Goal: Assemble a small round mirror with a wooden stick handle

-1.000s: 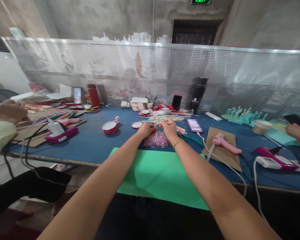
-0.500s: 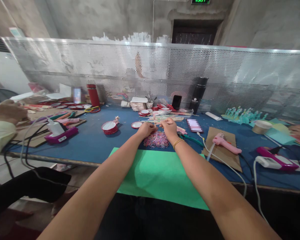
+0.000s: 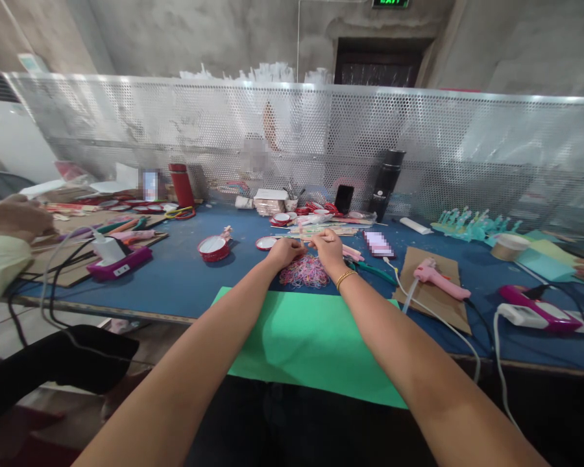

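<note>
Both of my hands are close together above a heap of thin, multicoloured elastic bands (image 3: 304,271) on the blue table. My left hand (image 3: 288,251) is closed in a pinch at the heap's upper left edge. Facing it, my right hand (image 3: 328,249) pinches too, its fingertips a short way from the left ones. What lies between the fingers is too small to make out. A green sheet (image 3: 311,344) hangs over the table's front edge beneath my forearms. Pale sticks (image 3: 328,231) lie just beyond my hands.
Right of me, a pink glue gun (image 3: 440,279) rests on cardboard (image 3: 455,314) with trailing cables. Red ribbon rolls (image 3: 213,248) stand to the left. A phone (image 3: 378,244) and a black flask (image 3: 387,185) are behind. Co-workers' hands (image 3: 19,217) show at both sides.
My right hand has shifted slightly left, its fingertips closer to my left hand. My left hand stays nearly still. At the far right edge, a co-worker's hand has moved a little lower.
</note>
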A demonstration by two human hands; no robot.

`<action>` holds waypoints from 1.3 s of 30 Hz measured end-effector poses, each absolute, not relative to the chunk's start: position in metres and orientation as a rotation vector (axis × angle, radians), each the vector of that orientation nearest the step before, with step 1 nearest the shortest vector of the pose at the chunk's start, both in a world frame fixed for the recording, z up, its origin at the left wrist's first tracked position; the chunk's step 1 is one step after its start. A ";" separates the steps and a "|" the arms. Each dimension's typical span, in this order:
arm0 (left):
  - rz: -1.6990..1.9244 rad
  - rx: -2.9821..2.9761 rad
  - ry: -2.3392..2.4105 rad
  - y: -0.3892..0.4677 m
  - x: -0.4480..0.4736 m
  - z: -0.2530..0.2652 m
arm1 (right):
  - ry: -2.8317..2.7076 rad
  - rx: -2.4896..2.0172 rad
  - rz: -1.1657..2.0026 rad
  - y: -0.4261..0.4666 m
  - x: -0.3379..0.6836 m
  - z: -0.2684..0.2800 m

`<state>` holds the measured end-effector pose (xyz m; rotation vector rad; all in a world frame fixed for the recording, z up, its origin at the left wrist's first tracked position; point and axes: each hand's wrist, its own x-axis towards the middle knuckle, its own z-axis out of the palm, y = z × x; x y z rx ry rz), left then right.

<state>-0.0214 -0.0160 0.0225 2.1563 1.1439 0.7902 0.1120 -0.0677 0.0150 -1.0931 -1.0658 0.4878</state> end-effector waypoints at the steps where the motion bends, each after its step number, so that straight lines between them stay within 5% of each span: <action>1: 0.788 2.152 1.143 -0.017 -0.021 0.023 | -1.068 -1.098 0.486 -0.068 0.112 0.015; 39: 0.796 2.125 1.115 -0.013 -0.022 0.019 | -1.039 -1.091 0.535 -0.069 0.113 0.016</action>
